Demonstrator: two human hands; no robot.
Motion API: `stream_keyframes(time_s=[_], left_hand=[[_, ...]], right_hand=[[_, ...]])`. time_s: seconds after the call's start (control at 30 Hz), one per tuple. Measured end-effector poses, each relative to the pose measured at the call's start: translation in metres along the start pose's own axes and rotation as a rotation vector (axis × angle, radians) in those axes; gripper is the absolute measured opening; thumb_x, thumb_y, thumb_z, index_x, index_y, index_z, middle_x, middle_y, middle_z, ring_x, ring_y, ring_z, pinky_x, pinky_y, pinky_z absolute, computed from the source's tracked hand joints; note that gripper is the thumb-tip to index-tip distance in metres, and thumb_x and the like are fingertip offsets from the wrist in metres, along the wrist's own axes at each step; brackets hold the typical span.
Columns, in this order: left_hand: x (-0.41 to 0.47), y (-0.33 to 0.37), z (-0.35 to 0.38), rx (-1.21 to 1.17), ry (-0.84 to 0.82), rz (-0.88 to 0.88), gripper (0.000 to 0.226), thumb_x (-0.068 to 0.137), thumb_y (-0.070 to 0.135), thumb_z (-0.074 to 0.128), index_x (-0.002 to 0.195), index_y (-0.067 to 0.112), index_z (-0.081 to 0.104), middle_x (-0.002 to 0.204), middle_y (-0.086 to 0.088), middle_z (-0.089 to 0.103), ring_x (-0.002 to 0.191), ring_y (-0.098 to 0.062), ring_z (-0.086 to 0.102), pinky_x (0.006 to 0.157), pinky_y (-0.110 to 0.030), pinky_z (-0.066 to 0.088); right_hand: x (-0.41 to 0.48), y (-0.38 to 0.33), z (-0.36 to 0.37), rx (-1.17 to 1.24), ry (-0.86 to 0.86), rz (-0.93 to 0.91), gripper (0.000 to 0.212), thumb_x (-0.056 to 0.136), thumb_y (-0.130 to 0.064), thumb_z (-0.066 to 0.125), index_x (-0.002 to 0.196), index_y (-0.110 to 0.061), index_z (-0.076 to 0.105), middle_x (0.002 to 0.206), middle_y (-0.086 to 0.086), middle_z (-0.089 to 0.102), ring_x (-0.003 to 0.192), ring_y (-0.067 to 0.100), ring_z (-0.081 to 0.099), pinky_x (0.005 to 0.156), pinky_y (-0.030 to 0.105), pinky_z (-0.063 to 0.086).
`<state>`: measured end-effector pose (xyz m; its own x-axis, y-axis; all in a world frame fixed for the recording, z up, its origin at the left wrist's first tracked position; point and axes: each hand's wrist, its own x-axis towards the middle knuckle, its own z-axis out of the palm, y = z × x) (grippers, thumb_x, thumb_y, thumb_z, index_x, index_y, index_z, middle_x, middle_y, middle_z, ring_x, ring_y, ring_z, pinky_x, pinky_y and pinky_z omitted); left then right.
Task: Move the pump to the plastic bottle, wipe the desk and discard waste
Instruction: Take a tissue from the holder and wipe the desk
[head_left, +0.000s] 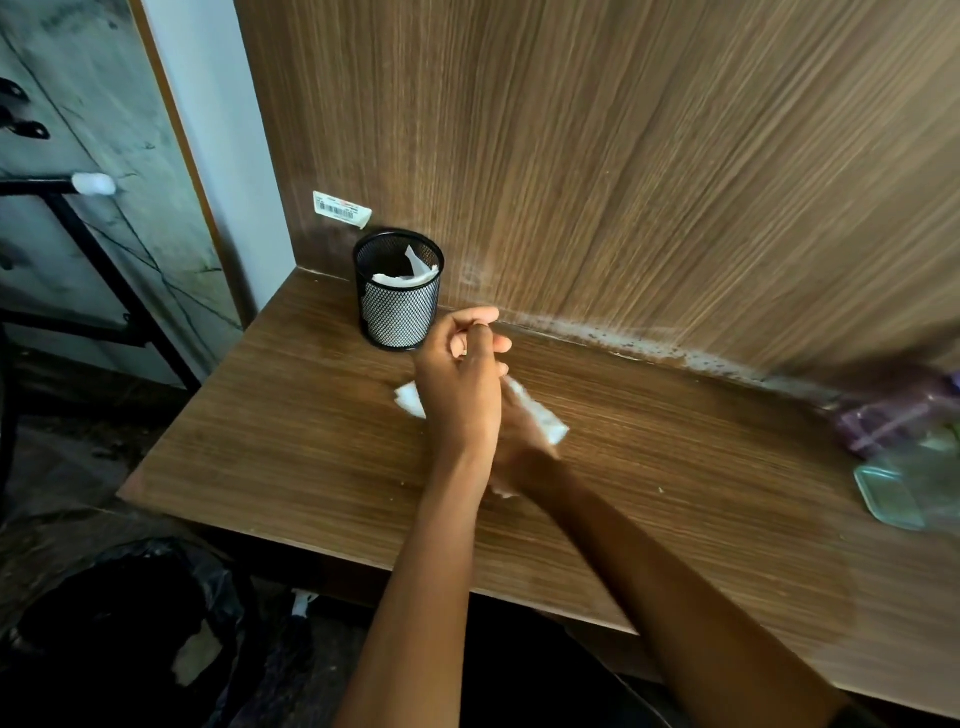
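Note:
Both hands meet over the middle of the brown wooden desk (311, 441). My left hand (460, 374) is on top, fingers curled. Beneath and right of it, my right hand (519, 436) presses a white tissue (545, 421) flat against the desk; a tissue corner (410, 400) shows left of the left hand. The right hand is blurred and mostly covered. At the far right edge stand blurred bottles: a purple one (893, 415) and a clear greenish one (904, 493). No pump can be made out.
A black mesh cup (399, 312) with white paper inside stands at the back left, against the wooden wall panel. A bin with a black bag (130, 623) sits on the floor below the desk's left front edge. A black metal frame (93, 249) stands left.

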<state>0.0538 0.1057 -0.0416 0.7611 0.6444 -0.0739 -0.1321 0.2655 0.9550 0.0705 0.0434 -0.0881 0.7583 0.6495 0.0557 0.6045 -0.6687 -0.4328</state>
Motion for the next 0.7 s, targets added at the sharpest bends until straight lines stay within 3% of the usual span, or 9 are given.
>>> stream_keyframes(time_s=[0.03, 0.07, 0.1, 0.27, 0.43, 0.53, 0.7], left_hand=[[0.000, 0.000, -0.001, -0.002, -0.004, -0.008, 0.023, 0.088, 0.003, 0.044, 0.088, 0.015, 0.063, 0.075, -0.001, 0.060, 0.055, -0.007, 0.051, 0.044, -0.008, 0.037], [0.000, 0.000, 0.000, -0.001, -0.010, -0.013, 0.022, 0.089, 0.003, 0.044, 0.088, 0.014, 0.063, 0.077, -0.002, 0.061, 0.056, -0.007, 0.051, 0.043, -0.008, 0.037], [-0.001, 0.000, 0.000, 0.006, -0.017, -0.016, 0.022, 0.089, 0.003, 0.044, 0.089, 0.013, 0.064, 0.078, -0.003, 0.062, 0.056, -0.007, 0.052, 0.043, -0.008, 0.037], [-0.004, -0.002, 0.002, 0.023, -0.040, -0.032, 0.024, 0.089, 0.004, 0.044, 0.083, 0.017, 0.063, 0.070, 0.000, 0.061, 0.057, -0.007, 0.053, 0.045, -0.010, 0.038], [-0.007, -0.006, 0.005, 0.037, -0.061, -0.049, 0.022, 0.091, 0.005, 0.045, 0.086, 0.014, 0.064, 0.066, 0.002, 0.061, 0.049, -0.001, 0.052, 0.044, -0.010, 0.038], [-0.007, -0.011, 0.006, 0.064, -0.066, -0.056, 0.021, 0.091, 0.007, 0.045, 0.088, 0.014, 0.065, 0.067, 0.003, 0.061, 0.046, 0.001, 0.051, 0.043, -0.010, 0.038], [-0.018, -0.027, 0.009, 0.136, -0.097, -0.089, 0.023, 0.093, 0.005, 0.041, 0.093, 0.009, 0.064, 0.080, -0.004, 0.062, 0.055, -0.005, 0.052, 0.039, -0.007, 0.033]], right_hand=[[-0.002, 0.024, 0.000, -0.165, -0.033, 0.018, 0.055, 0.095, -0.034, 0.017, 0.146, -0.012, 0.024, 0.155, 0.004, 0.022, 0.143, 0.021, 0.018, 0.116, 0.032, 0.023], [-0.006, 0.059, -0.001, -0.245, -0.070, 0.111, 0.054, 0.098, -0.039, 0.014, 0.148, -0.020, 0.010, 0.158, -0.001, 0.007, 0.146, 0.019, 0.001, 0.118, 0.037, 0.003], [-0.016, 0.081, -0.011, -0.265, -0.128, 0.262, 0.051, 0.100, -0.038, 0.015, 0.148, -0.026, 0.002, 0.159, -0.005, -0.003, 0.146, 0.016, -0.008, 0.116, 0.038, -0.006], [-0.075, 0.160, -0.051, -0.239, 0.082, 0.725, 0.052, 0.099, -0.040, 0.016, 0.148, -0.029, 0.003, 0.159, -0.006, -0.004, 0.146, 0.017, -0.006, 0.117, 0.045, 0.001], [-0.109, 0.137, -0.033, -0.195, 0.238, 1.099, 0.056, 0.098, -0.045, 0.016, 0.149, -0.024, 0.006, 0.160, -0.002, -0.002, 0.146, 0.023, -0.006, 0.115, 0.053, -0.001], [-0.111, 0.109, -0.013, -0.221, 0.251, 1.014, 0.055, 0.098, -0.044, 0.017, 0.149, -0.026, 0.007, 0.160, -0.003, 0.001, 0.146, 0.024, -0.002, 0.114, 0.052, 0.001], [-0.151, 0.091, -0.001, -0.277, 0.055, 0.382, 0.062, 0.085, -0.061, -0.013, 0.143, -0.041, -0.005, 0.153, -0.017, -0.009, 0.143, 0.011, -0.012, 0.115, 0.036, -0.006]])
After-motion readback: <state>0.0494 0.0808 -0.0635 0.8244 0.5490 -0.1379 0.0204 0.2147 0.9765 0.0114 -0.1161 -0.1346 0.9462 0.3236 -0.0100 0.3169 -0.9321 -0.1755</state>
